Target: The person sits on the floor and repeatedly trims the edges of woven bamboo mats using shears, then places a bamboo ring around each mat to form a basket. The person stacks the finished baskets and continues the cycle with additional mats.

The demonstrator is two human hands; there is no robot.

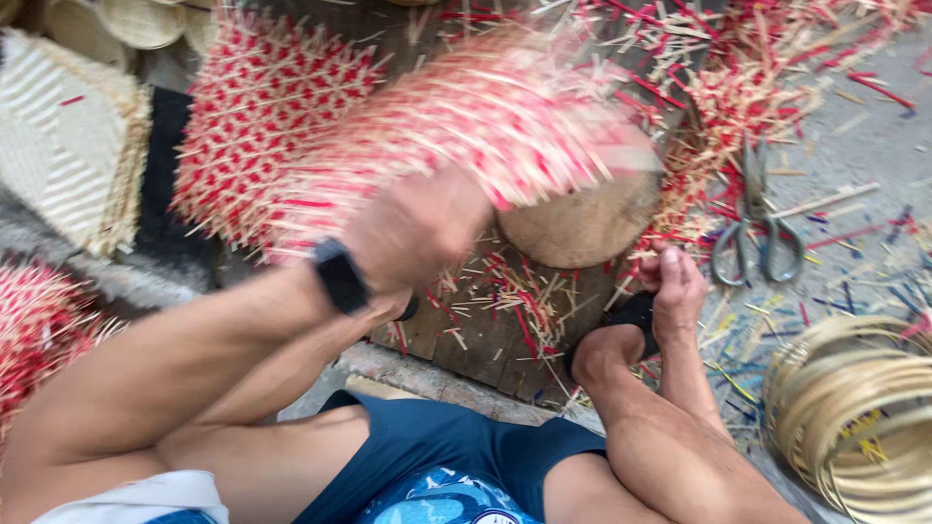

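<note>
A grey concrete floor (854, 146) fills the right side, strewn with red and pale bamboo splinters (777, 58). Nearer the middle lie dark, worn wooden boards (485, 340). A black mat (170, 194) lies at the left. Daylight falls evenly, with no hard shadows.

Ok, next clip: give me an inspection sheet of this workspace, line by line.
Surface: wooden board on concrete ground, littered with offcuts.
Job's things: red-and-natural woven bamboo piece, motion-blurred, over a round wooden block.
Clutter: red and tan bamboo slivers; scissors; coiled bamboo hoops; another woven piece; pale woven mats.
Hands: left hand, wearing a black wristband, holds the woven piece; blurred. Right hand: cannot be made out. A bare foot rests by the block.
Cables: nothing seen.
Surroundings: more red woven work at left edge.
</note>
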